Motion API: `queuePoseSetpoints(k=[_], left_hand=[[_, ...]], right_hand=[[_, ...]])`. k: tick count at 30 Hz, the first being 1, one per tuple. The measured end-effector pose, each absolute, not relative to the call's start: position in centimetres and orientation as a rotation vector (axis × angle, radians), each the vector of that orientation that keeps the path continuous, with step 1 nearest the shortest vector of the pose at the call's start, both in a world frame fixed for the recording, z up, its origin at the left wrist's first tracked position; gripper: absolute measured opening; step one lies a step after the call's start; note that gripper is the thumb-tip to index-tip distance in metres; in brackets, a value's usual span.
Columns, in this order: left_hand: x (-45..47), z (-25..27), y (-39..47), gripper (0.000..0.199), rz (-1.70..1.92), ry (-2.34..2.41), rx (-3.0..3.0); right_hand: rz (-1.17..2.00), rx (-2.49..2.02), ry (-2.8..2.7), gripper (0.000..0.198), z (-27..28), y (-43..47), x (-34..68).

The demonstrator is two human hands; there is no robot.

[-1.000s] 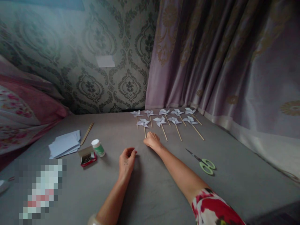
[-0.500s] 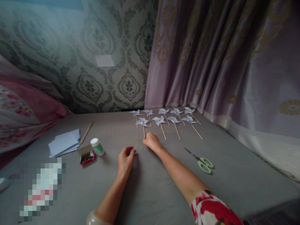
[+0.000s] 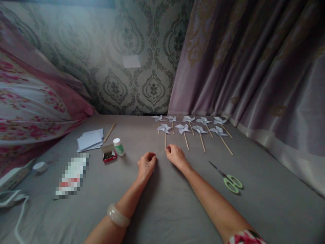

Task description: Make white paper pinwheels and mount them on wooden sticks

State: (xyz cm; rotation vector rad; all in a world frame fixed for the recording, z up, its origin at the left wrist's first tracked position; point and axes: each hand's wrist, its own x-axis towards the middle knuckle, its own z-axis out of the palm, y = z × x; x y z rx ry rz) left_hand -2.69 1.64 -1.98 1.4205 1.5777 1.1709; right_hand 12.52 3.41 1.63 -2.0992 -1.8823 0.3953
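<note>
White paper pinwheels on thin wooden sticks lie in two rows at the back right of the grey cloth. My right hand [image 3: 175,156] is at the lower end of the front-left pinwheel [image 3: 165,128], its curled fingers closed at the stick's tip. To its left, my left hand [image 3: 147,163] rests just above the cloth, fingers curled in toward the thumb; nothing shows in them. Another front-row pinwheel [image 3: 183,128] lies beyond my right hand. Scissors with green handles [image 3: 232,183] lie to the right of my right forearm.
On the left are a stack of white paper [image 3: 90,139], wooden sticks [image 3: 110,132], a white-capped bottle [image 3: 118,147] and an open red box [image 3: 109,156] of small metal pieces. A white power strip [image 3: 15,178] sits at the far left. Curtains [image 3: 215,67] hang at right.
The view has turned left, so everything appears further right and the power strip has come into sight. My right hand has shifted slightly at the stick's lower end. The pinwheels lie as before.
</note>
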Motion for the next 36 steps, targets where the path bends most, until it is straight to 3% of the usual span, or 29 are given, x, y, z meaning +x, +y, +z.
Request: queuePoseSetpoints(k=[27, 36], left_hand=[[-2.4, -0.6, 0.5, 0.014, 1.128, 1.661, 1.499], [-4.6, 1.6, -0.5, 0.017, 1.127, 1.409, 1.432]], right_hand=[[0.317, -2.121, -1.826, 0.022, 0.9, 3.6, 11.0], [0.339, -1.920, -1.881, 0.026, -0.3, 3.3, 13.1]])
